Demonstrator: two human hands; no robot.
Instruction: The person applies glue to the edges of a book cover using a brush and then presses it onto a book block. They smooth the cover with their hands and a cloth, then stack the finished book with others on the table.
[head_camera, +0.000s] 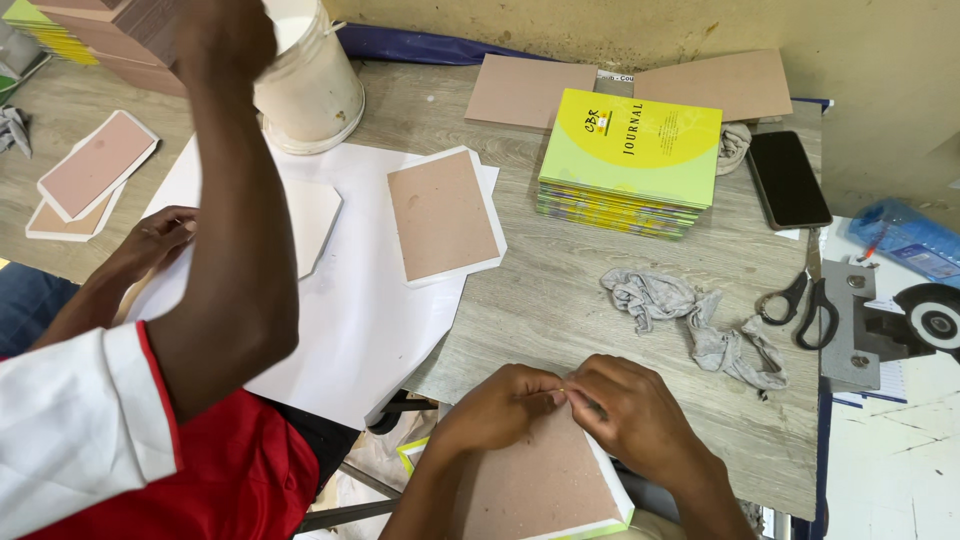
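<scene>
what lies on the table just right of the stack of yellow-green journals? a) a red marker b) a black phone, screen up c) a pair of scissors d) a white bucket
b: the black phone lies flat, screen up, right of the journal stack, while the scissors lie nearer the table's edge, beside the grey rag.

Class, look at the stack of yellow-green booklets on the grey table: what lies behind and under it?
Behind the stack of yellow-green booklets, two brown cardboard sheets lie flat, their near edges covered. Beneath, only grey table shows.
</scene>
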